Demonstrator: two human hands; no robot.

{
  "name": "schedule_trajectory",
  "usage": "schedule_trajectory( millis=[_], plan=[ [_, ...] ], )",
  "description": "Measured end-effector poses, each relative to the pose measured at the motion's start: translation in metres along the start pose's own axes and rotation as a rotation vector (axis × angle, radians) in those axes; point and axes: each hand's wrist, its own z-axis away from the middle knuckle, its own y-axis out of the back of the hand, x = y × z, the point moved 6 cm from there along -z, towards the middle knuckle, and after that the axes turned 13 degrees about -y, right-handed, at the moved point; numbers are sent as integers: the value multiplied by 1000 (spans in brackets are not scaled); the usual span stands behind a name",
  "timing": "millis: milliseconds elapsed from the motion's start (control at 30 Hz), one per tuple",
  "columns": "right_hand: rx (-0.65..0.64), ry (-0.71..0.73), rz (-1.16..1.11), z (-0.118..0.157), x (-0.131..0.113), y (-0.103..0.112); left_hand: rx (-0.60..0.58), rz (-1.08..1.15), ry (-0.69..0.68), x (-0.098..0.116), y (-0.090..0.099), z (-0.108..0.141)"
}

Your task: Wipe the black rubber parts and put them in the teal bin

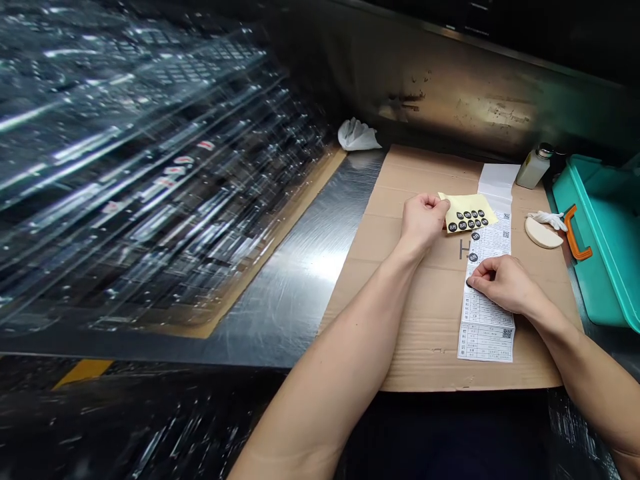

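Between the thumb and fingers of my left hand (424, 217) is a pale yellow sticker sheet (467, 205), held by its left edge. Rows of round black stickers with white print run along its lower part. My right hand (504, 285) pinches a round black sticker (469, 283) at the left edge of a long strip of printed labels (485, 340). Whether that sticker is fully down on the paper is hidden by the fingertips. Two more black stickers (473, 257) sit higher on the strip. Under the strip lies a flat cardboard sheet (400, 340).
A teal toolbox (595, 267) with an orange handle (575, 233) stands at the right. Near it are a round beige pad (543, 233), a white cloth (550, 219) and a bottle (534, 167). Plastic-wrapped goods (150, 173) fill the left; crumpled white paper (357, 135) lies behind.
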Motion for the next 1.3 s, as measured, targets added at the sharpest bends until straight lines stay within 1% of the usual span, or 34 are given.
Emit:
schedule_trajectory(
  millis=[233, 433, 600, 833, 967, 1067, 1133, 1300],
  plan=[
    [37, 8, 93, 5, -6, 4, -7, 21, 10, 2, -1, 1],
    [121, -17, 119, 1, 2, 9, -17, 37, 28, 3, -2, 3],
    [110, -9, 48, -4, 4, 10, -22, 24, 26, 2, -1, 3],
    [111, -23, 135, -4, 1, 7, -27, 23, 16, 3, -1, 4],
    [136, 0, 147, -6, 3, 7, -33, 38, 30, 4, -2, 6],
    [105, 32, 148, -7, 2, 7, -32, 56, 44, 3, -3, 6],
    [86, 33, 146, -6, 1, 7, -29, 53, 41, 3, -2, 6],
    [109, 25, 145, -5, -1, 10, -35, 35, 29, 2, -2, 6]
  ],
)
